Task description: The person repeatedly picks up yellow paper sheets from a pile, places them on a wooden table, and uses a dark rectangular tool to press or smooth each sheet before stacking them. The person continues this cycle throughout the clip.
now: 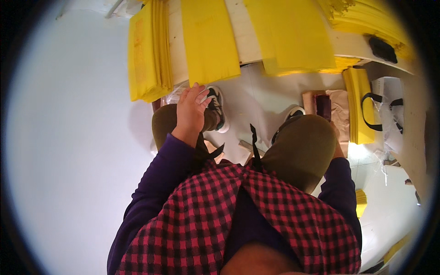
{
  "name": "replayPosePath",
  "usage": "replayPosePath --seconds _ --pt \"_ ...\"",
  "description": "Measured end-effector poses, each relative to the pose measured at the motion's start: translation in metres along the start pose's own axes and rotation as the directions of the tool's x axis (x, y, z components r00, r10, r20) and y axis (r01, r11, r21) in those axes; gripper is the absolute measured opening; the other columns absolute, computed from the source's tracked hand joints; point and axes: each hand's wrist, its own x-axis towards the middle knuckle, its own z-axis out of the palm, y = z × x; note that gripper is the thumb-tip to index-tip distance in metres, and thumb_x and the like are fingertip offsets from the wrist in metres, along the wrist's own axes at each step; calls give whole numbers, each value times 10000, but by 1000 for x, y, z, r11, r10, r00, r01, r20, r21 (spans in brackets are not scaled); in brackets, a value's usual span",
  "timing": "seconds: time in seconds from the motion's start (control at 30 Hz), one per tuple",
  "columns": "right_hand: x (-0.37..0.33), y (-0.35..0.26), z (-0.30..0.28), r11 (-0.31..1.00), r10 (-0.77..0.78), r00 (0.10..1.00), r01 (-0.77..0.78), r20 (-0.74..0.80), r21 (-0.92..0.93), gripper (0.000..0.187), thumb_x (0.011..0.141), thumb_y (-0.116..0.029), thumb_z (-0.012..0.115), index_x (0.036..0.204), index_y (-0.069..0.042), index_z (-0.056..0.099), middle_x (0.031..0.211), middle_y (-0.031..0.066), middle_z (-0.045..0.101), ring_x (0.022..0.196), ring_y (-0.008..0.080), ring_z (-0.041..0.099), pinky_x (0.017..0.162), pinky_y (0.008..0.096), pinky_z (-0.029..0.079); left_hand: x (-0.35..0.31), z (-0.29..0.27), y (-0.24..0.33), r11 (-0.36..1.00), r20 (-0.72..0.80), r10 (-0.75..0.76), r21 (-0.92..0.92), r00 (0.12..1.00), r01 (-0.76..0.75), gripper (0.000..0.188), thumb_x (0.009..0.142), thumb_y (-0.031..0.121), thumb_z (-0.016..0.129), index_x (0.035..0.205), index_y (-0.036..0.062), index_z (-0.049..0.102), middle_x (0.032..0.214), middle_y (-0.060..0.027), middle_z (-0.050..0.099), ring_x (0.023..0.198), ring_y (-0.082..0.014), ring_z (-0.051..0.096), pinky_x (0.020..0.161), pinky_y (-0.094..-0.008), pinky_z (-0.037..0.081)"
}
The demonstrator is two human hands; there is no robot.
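My left hand (191,109) is raised above my left knee, palm up, with its fingers stretched out. Its fingertips meet or nearly meet the near edge of a yellow, cloth-like strip (208,41) that lies on a pale wooden table (251,30). My right hand (338,139) is low beside my right knee, which hides most of it; its fingers do not show. Just ahead of it is a brown box-like thing (310,101) with a dark red inside (323,107), beside crumpled brown paper (339,110).
A thick stack of yellow sheets (143,55) overhangs the table's left end. Another wide yellow sheet (293,36) lies to the right, near a black object (382,49). Below stand a yellow bundle (359,105) and a white bag (390,114) with black handles.
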Motion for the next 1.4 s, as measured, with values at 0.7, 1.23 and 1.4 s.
replayPosePath --seconds 0.7,1.23,1.4 --pt "-251 -97 -335 987 -92 755 153 -649 39 169 794 -142 587 839 -1 505 723 195 590 645 351 578 588 401 462 21 11 -22 900 199 -126 -389 972 197 188 868 232 548 980 82 533 935 -82 584 918 -218 536 810 -342 414" --pt "-206 -397 -441 749 -429 630 649 -647 134 288 776 -243 623 811 38 568 663 60 585 629 98 544 547 258 445 20 18 -25 908 64 -64 -410 996 85 224 902 269 491 917 47 518 836 -44 590 755 -159 572 659 -280 436" --pt "-134 -472 -405 814 -484 730 578 -482 56 377 710 -341 587 765 31 596 664 174 602 645 259 611 589 352 461 15 22 -22 922 40 -98 -372 994 106 180 893 213 513 878 34 521 806 -59 607 718 -151 580 629 -267 451"
